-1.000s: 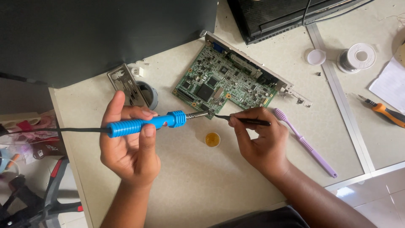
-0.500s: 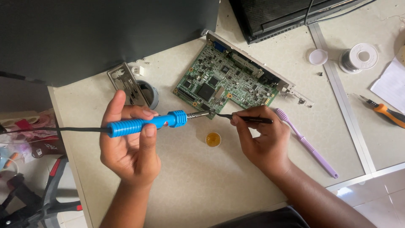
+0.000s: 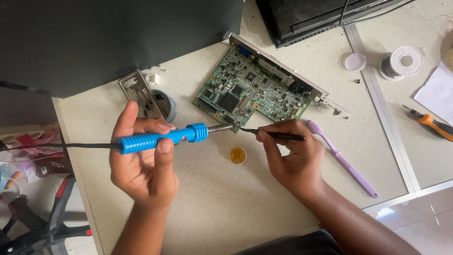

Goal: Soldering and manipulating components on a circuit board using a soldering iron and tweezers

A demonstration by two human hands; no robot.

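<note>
At the near edge of the green circuit board (image 3: 255, 92), lying flat on the tabletop (image 3: 226, 208), the left hand (image 3: 141, 165) is gripping a blue-handled soldering iron (image 3: 163, 138), tip touching the board's edge. The right hand (image 3: 292, 158) is pinching black tweezers (image 3: 273, 134), points meeting that same spot. A small yellow tin (image 3: 238, 155) is sitting just below the board; a purple toothbrush (image 3: 342, 158) is lying to the board's right.

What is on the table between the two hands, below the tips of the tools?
In the head view, a small round yellow dish sits on the table between the left hand and right hand.
</note>
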